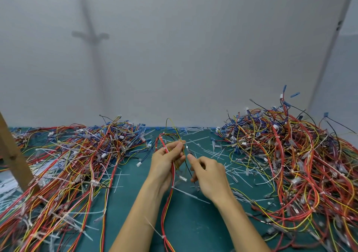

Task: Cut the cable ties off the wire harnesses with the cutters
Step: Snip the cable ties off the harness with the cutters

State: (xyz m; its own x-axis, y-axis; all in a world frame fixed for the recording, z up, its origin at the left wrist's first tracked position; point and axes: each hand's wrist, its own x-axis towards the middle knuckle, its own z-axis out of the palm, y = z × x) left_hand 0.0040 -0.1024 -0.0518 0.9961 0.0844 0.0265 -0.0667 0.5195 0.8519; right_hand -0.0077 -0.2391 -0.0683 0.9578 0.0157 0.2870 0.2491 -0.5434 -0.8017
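My left hand (168, 157) grips a wire harness (170, 193) of red, yellow and black wires, held upright above the green mat (193, 222). The harness loops over above my fingers and trails down toward me. A white cable tie (163, 236) is still on its lower part. My right hand (208, 174) is just right of the left, fingers curled round small cutters (187, 148). Only the metal tip shows, close to the wires by my left thumb. Whether the tip touches a tie I cannot tell.
A big heap of harnesses (64, 166) covers the left of the mat and another heap (294, 154) fills the right. Cut white ties (217, 153) lie scattered across the middle. A wooden post (13, 154) leans at the far left. A grey wall stands behind.
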